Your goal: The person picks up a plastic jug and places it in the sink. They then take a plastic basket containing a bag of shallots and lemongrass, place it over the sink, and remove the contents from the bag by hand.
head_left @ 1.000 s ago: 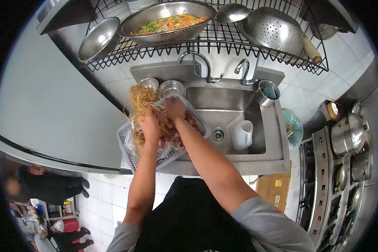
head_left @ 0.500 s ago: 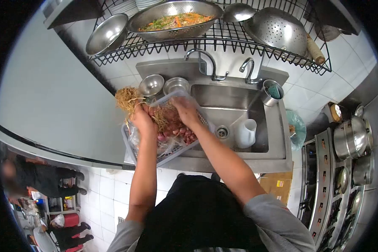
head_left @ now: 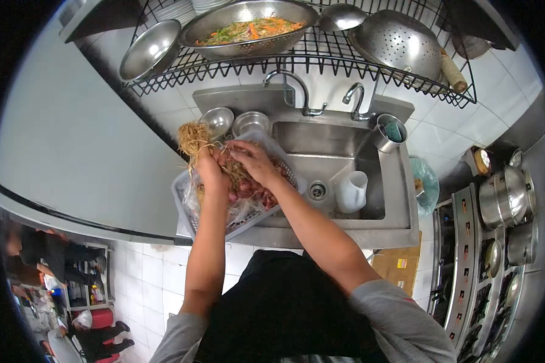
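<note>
My left hand (head_left: 211, 170) is closed round the dry, straw-like stalks (head_left: 194, 139) of a bunch of shallots. The loose root-like ends of the stalks stick out above that fist. My right hand (head_left: 258, 166) lies over the bunch with its fingers curled onto it, close beside the left. Reddish shallots (head_left: 243, 186) hang and lie below both hands. Under them is a grey plastic basket (head_left: 186, 213), set at the left end of the sink counter. A clear plastic bag (head_left: 239, 213) lies crumpled in the basket. My right fingertips are partly hidden among the stalks.
Right of the basket is a steel sink (head_left: 321, 136) holding a white jug (head_left: 351, 192). Two metal bowls (head_left: 251, 123) stand behind the basket, near the faucets (head_left: 303, 97). A wire rack (head_left: 321, 51) overhead carries colanders. People (head_left: 97, 339) stand at lower left.
My right hand has moved left, from the basket's right side onto the bunch near my left hand. My left hand and the stalks have shifted slightly right.
</note>
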`<control>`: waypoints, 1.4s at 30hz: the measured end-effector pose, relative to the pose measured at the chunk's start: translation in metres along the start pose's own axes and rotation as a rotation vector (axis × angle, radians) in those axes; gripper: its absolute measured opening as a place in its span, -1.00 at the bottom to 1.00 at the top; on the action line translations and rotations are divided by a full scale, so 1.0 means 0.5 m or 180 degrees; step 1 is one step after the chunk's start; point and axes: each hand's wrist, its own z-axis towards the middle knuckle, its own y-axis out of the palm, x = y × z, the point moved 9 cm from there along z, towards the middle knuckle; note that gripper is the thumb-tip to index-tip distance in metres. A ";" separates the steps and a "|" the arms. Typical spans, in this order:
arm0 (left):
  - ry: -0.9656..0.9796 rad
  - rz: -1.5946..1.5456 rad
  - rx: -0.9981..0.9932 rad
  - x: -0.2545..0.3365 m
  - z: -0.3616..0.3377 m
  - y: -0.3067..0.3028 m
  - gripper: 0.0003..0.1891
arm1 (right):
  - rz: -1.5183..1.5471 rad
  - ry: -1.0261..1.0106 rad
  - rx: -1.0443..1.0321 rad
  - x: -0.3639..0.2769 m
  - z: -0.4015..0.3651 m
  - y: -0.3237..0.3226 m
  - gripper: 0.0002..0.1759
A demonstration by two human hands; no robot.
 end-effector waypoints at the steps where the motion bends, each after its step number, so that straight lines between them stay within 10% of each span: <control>1: 0.0009 -0.0006 0.0025 0.007 -0.005 -0.002 -0.72 | 0.0203 -0.0029 -0.0203 -0.005 0.002 0.015 -0.72; 11: 0.0278 0.0381 0.0164 0.023 -0.077 0.025 -0.75 | -0.1511 0.0725 0.1468 0.162 0.074 -0.059 -0.49; 21: 0.0303 0.0049 0.0208 0.034 -0.029 -0.022 -0.76 | -0.1260 0.0701 0.0578 0.132 0.014 -0.092 -0.36; 24: 0.0015 -0.0271 0.0018 0.019 -0.030 -0.012 -0.72 | 0.0058 0.0174 0.0806 0.059 -0.025 -0.090 -0.42; 26: -0.0243 -0.0308 -0.0131 -0.012 -0.013 -0.011 -0.68 | 0.2187 0.2245 -0.0046 0.107 -0.069 -0.002 -0.48; 29: -0.0230 -0.0142 0.0206 0.004 -0.042 0.011 -0.70 | 0.2483 0.1933 -0.0646 0.077 -0.050 0.042 -0.57; 30: -0.0224 -0.0148 0.0186 0.005 -0.038 0.013 -0.70 | 0.1233 0.1065 -0.0250 0.077 -0.019 0.010 -0.61; 37: 0.0299 0.0077 0.0141 0.002 -0.022 -0.016 -0.73 | -0.1384 0.0343 0.0654 0.098 0.013 -0.015 -0.59; 42: 0.1016 0.0904 0.0143 0.081 -0.082 -0.006 -0.72 | -0.1855 0.0603 0.1163 0.211 0.056 -0.085 -0.47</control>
